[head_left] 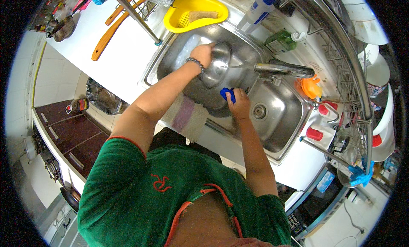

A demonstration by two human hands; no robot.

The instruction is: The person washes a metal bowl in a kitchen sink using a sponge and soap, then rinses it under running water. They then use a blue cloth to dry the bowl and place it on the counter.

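In the large left basin of the steel sink [162,68], my left hand [201,55], with a beaded bracelet at its wrist, grips the rim of a round shiny metal bowl [219,64]. The bowl is tilted under the end of the faucet [283,69]. My right hand [240,103] is closed on a bunched blue scrubber [226,93], just apart from the bowl, near the divider between the two basins. A whitish translucent item [187,51] lies in the basin behind my left hand; its kind is unclear.
A yellow strainer basket [174,17] holding a brown pad stands behind the sink. Bottles, including a green pump bottle [283,41], line the back right. A metal dish rack [362,93] arches over the right side. Wooden-handled utensils [108,38] lie on the left counter; a towel [185,117] hangs in front.
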